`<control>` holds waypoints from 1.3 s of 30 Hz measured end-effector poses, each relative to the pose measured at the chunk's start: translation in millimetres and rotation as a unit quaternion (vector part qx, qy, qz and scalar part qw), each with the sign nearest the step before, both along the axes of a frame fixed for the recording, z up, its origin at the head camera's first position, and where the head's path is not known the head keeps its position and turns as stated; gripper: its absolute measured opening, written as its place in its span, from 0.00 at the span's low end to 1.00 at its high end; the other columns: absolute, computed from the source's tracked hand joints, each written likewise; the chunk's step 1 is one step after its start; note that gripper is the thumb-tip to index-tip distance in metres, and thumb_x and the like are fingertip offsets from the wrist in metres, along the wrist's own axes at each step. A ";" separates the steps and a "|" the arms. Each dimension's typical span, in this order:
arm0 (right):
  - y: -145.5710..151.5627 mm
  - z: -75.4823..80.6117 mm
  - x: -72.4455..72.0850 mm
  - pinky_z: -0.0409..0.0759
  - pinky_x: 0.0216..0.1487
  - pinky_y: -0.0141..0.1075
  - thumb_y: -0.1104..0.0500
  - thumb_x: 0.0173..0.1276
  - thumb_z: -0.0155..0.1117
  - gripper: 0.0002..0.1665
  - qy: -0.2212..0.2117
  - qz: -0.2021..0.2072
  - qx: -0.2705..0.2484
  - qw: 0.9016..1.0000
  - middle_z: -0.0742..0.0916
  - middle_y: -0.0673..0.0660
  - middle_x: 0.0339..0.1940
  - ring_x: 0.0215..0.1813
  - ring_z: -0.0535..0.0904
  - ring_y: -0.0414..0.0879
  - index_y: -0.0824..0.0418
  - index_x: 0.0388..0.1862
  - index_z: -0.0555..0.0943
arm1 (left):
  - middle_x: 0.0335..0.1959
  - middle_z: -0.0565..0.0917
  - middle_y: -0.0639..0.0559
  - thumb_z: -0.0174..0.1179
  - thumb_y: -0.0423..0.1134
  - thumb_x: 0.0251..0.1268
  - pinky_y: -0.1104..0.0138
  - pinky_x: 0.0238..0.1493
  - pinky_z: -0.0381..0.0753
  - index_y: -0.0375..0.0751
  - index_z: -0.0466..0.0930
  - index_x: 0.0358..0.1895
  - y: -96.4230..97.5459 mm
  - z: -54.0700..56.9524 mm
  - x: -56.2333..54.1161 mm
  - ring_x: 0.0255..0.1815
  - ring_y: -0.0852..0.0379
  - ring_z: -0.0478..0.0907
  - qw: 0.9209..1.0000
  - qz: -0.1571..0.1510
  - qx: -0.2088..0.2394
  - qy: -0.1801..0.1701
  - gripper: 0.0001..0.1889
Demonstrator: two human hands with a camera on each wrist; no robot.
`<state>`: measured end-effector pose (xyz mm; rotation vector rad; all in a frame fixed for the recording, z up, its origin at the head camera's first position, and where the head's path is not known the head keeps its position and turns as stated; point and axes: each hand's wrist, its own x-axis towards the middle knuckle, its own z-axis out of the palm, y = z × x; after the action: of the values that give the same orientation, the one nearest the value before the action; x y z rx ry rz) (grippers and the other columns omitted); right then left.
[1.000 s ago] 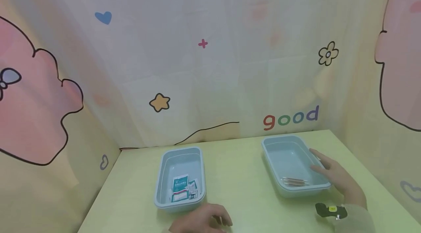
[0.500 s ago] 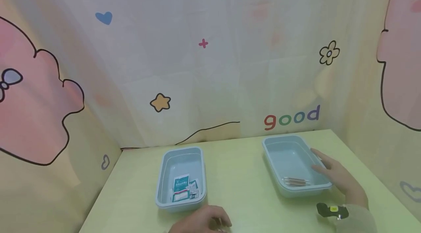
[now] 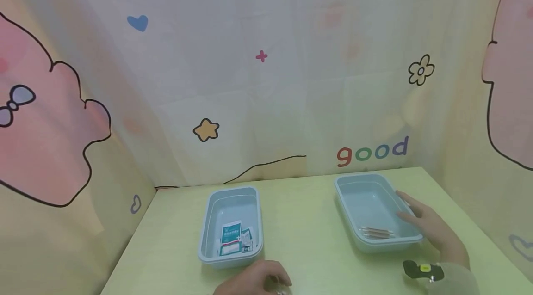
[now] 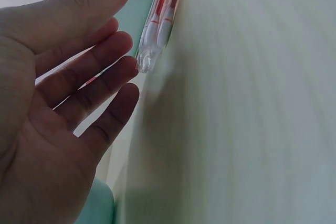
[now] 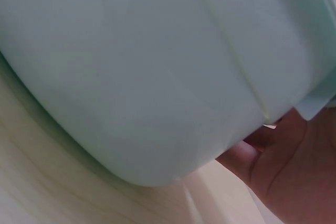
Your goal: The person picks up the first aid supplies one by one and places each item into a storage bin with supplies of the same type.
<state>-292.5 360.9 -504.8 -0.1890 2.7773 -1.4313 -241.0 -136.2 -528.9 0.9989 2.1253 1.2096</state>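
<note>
A pale blue tray (image 3: 370, 193) stands at the right, with several brownish-red swab sticks (image 3: 376, 233) near its front end. My right hand (image 3: 429, 223) grips its right rim, thumb over the inside and fingers outside; in the right wrist view the tray wall (image 5: 157, 77) partly hides the fingers. My left hand (image 3: 254, 279) is low in front of the left tray (image 3: 235, 195). Seen from the left wrist, its fingers are loosely extended, thumb apart, and the clear end of a packet of red-stemmed cotton swabs (image 4: 160, 27) is right at the fingertips.
Several teal-and-white sachets (image 3: 231, 234) lie in the left tray's front half. The pale yellow-green table (image 3: 297, 221) extends between the trays. Patterned curtains (image 3: 291, 101) rise behind the table and on both sides.
A clear bit of the swab packet now shows beneath my left fingertips, hardly seen a second ago. The right hand keeps its hold on the tray; the whole view has shifted slightly.
</note>
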 end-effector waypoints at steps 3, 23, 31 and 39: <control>-0.2 0.4 -0.2 0.61 0.61 0.73 0.45 0.74 0.54 0.44 0.003 0.001 -0.002 1.000 0.57 0.74 0.76 0.71 0.54 0.77 0.56 0.80 0.48 | 0.46 0.83 0.64 0.64 0.40 0.60 0.73 0.48 0.77 0.57 0.82 0.50 -0.6 -0.1 -1.1 0.45 0.67 0.77 1.000 0.001 -0.004 0.007 0.15; 0.0 -0.1 -1.4 0.54 0.61 0.76 0.43 0.73 0.55 0.45 -0.016 -0.003 0.008 1.000 0.55 0.72 0.77 0.73 0.49 0.79 0.53 0.80 0.48 | 0.45 0.82 0.67 0.69 0.47 0.57 0.74 0.49 0.76 0.58 0.83 0.49 -1.3 -2.2 -4.8 0.45 0.69 0.75 1.000 -0.002 -0.017 0.020 0.15; -2.1 3.9 -0.6 0.55 0.61 0.76 0.43 0.73 0.55 0.45 -0.016 -0.005 0.013 1.000 0.55 0.72 0.77 0.73 0.50 0.78 0.52 0.80 0.47 | 0.44 0.83 0.66 0.68 0.47 0.58 0.74 0.48 0.76 0.58 0.83 0.48 -1.8 0.5 -4.8 0.44 0.68 0.76 1.000 0.005 -0.030 -0.006 0.14; -2.5 4.0 0.5 0.54 0.61 0.76 0.42 0.73 0.54 0.45 -0.014 -0.005 0.016 1.000 0.56 0.72 0.77 0.73 0.49 0.78 0.53 0.80 0.48 | 0.44 0.83 0.67 0.68 0.45 0.58 0.74 0.49 0.77 0.58 0.83 0.48 -2.0 -3.5 -6.6 0.44 0.70 0.76 0.999 -0.001 -0.036 -0.009 0.13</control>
<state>-292.0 358.3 -500.8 -0.1544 2.7804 -1.3808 -247.6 -138.1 -532.4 0.9547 2.1385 1.1277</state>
